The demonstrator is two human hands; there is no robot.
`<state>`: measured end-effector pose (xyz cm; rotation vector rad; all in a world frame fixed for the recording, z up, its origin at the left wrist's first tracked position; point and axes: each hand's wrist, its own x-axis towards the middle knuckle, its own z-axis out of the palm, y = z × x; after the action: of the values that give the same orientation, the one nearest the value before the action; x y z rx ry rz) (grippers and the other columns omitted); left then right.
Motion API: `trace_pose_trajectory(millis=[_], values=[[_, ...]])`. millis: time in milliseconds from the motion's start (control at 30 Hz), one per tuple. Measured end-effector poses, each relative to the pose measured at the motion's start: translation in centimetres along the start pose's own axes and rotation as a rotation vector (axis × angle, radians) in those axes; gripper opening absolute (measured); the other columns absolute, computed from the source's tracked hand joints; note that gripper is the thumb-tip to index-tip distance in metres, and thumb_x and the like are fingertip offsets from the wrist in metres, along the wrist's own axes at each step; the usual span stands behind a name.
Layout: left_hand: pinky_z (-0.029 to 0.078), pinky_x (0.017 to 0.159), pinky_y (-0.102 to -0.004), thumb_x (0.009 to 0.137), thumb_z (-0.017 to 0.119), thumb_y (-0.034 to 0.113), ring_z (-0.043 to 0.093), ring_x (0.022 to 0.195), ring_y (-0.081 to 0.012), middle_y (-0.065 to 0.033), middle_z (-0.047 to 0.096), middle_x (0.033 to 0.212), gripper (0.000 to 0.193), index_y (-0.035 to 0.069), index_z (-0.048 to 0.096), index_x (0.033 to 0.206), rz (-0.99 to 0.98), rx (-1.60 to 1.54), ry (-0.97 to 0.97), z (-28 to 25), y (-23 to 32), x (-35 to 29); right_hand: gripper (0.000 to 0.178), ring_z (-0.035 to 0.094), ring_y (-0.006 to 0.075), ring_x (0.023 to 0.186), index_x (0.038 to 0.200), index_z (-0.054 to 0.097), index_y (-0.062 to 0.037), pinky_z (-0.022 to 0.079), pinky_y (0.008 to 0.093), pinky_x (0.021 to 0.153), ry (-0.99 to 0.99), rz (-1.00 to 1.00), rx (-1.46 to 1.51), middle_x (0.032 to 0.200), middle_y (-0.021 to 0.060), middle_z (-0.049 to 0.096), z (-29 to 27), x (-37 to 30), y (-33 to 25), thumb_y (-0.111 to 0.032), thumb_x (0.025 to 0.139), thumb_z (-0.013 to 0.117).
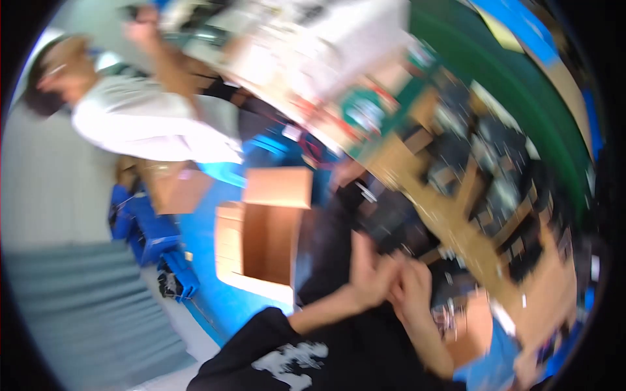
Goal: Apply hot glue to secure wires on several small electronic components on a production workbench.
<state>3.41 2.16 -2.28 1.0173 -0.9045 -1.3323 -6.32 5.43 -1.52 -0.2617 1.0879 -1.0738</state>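
My left hand (377, 277) reaches in from a black sleeve and meets my right hand (412, 287) in front of my body. The two touch or overlap at the fingers. Motion smears both, so I cannot see whether something small is between them. Just beyond them lie dark, blurred items (398, 221) along a cardboard edge (443, 225). To the left of my hands stands an open cardboard box (228, 251), its flaps folded outward; the part of its inside that shows is bare cardboard.
A person in a white top (150, 124) stands at far left with one arm raised. Blue bins (153, 228) sit on the blue floor (199, 241). Dark packaged items (486, 156) fill cartons at right, beside a green surface (515, 85). A blue sleeve (492, 358) shows at lower right.
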Motion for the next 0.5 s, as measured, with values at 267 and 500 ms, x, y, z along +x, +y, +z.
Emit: trace_pose_trajectory(millis=[267, 500], values=[[0.042, 0.098, -0.0282, 0.093, 0.05, -0.005, 0.048, 0.123, -0.0203, -0.0153, 0.043, 0.143, 0.07, 0.005, 0.018, 0.154, 0.003, -0.117, -0.109, -0.1, -1.2, 0.2, 0.018, 0.049, 0.0142, 0.051, 0.087, 0.061, 0.0016, 0.04, 0.0258, 0.048, 0.161, -0.3, -0.725, 0.063, 0.0061, 0.058, 1.1, -0.1, -1.2, -0.012, 0.097, 0.054], [0.049, 0.088, -0.0316, 0.088, 0.063, 0.004, 0.058, 0.105, -0.0225, -0.014, 0.058, 0.126, 0.058, 0.002, 0.04, 0.142, 0.026, -0.217, -0.002, -0.5, -4.7, 1.5, 0.024, 0.042, 0.0124, 0.047, 0.08, 0.064, 0.0029, 0.038, 0.0252, 0.047, 0.263, -0.369, -1.141, 0.055, 0.0034, 0.053, -2.3, 1.8, -0.3, -0.014, 0.096, 0.058]])
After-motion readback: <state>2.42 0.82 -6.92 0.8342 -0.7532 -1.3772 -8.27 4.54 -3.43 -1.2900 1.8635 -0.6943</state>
